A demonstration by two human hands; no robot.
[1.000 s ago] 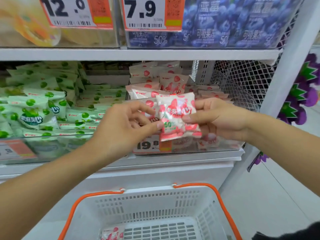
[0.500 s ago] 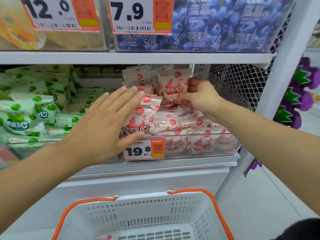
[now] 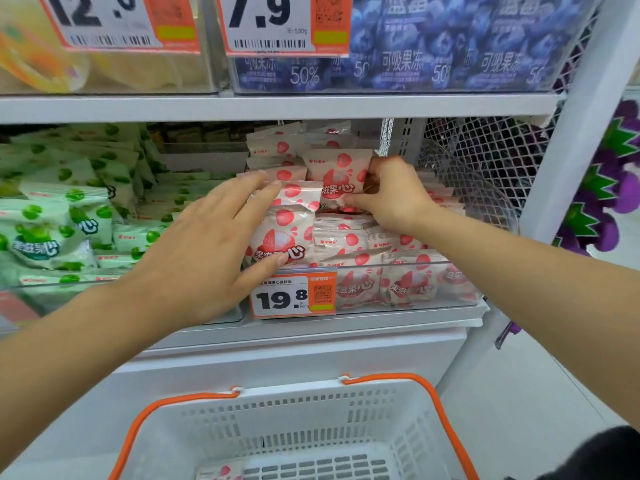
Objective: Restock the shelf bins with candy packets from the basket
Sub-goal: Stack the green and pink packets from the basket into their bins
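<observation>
A clear bin (image 3: pixel 464 299) on the middle shelf holds several pink-and-white candy packets. My right hand (image 3: pixel 391 195) grips one pink packet (image 3: pixel 336 178) by its right edge and holds it upright on top of the pile. My left hand (image 3: pixel 207 251) lies flat with straight fingers against the left side of another upright pink packet (image 3: pixel 287 233) at the bin's front left. Below stands a white basket (image 3: pixel 294 424) with orange handles; one pink packet (image 3: pixel 218 472) shows at its bottom edge.
A neighbouring bin of green candy packets (image 3: pixel 52 233) sits to the left. Blue jelly pouches (image 3: pixel 433 46) and yellow goods fill the upper shelf behind price tags. A wire mesh panel (image 3: pixel 485 161) and white post (image 3: pixel 581 109) close the shelf's right side.
My right hand carried the pink packet from in front of the bin up onto the pile. My left hand let go of it, opened and moved against the front packet.
</observation>
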